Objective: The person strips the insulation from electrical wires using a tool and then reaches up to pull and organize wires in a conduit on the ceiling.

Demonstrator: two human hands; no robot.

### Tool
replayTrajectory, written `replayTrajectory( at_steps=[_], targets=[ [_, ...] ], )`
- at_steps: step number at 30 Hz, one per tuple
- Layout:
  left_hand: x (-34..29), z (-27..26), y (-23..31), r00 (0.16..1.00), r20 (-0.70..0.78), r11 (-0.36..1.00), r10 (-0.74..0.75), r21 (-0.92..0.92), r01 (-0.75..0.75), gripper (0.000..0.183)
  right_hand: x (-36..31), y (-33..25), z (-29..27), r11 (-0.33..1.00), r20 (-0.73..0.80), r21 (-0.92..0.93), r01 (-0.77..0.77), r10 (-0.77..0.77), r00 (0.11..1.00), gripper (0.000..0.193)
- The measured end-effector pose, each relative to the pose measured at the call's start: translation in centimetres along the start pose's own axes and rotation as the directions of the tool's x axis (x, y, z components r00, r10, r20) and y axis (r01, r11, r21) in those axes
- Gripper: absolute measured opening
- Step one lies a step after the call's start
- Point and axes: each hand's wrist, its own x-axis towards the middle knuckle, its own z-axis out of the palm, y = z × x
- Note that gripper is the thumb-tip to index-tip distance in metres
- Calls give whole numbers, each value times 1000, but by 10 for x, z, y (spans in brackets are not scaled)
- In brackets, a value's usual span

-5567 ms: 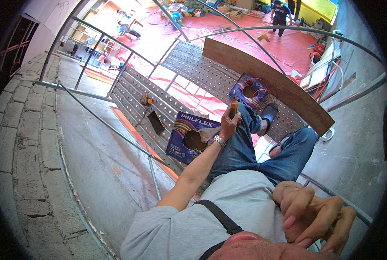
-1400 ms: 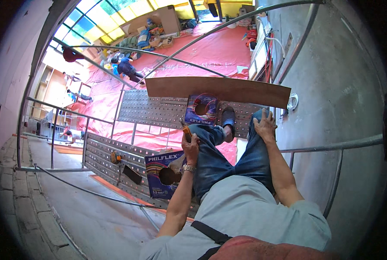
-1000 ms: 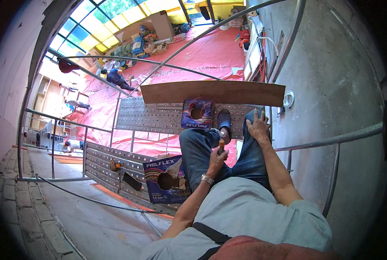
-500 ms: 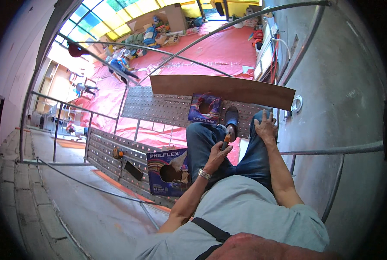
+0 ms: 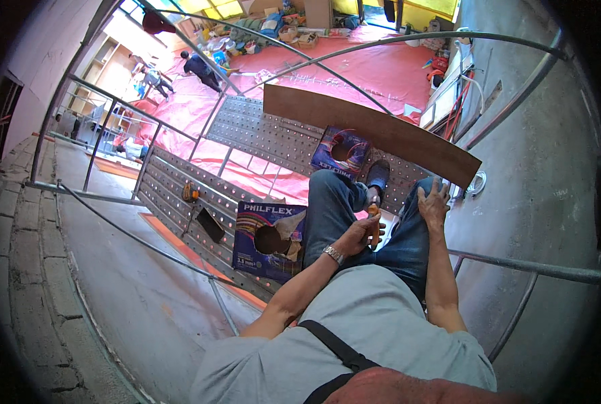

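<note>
My left hand [image 5: 354,238] is closed around an orange-handled hand tool [image 5: 374,231], which looks like pliers, held upright between my knees. Its working end is too small to make out clearly. My right hand [image 5: 435,203] lies on my right knee with its fingers spread, holding nothing. Left of my thigh stands a dark blue wire box [image 5: 248,258] with a torn round opening. A second blue wire box [image 5: 324,159] sits by my shoe, beside a long brown board [image 5: 374,126].
Perforated metal scaffold planks [image 5: 236,128] bear the boxes, a dark flat object [image 5: 210,225] and a yellow-black tool [image 5: 190,192]. Metal rails [image 5: 522,264] run around me. White coiled cable [image 5: 477,182] hangs by the right wall. Far below, people move on pink floor sheeting [image 5: 341,60].
My view has turned, so the scene shifts right and tilts. My left hand has turned the orange-handled tool more upright. My right hand stays on the knee. Below, a bent person now stands more upright.
</note>
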Motion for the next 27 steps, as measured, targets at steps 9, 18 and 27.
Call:
replayTrajectory(
  at_steps=[9, 18, 27],
  targets=[
    [-8, -6, -8, 998, 9, 986, 64, 153, -65, 38, -1, 2, 3, 1000, -8, 2, 13, -13, 1000, 72],
    [-16, -13, 41, 954, 18, 796, 299, 548, -259, 31, -6, -6, 1, 997, -50, -70, 23, -27, 998, 66],
    [38, -15, -24, 881, 90, 528, 465, 771, -357, 33, -88, -49, 70, 522, 215, 849, -79, -206, 955, 45]
  ],
)
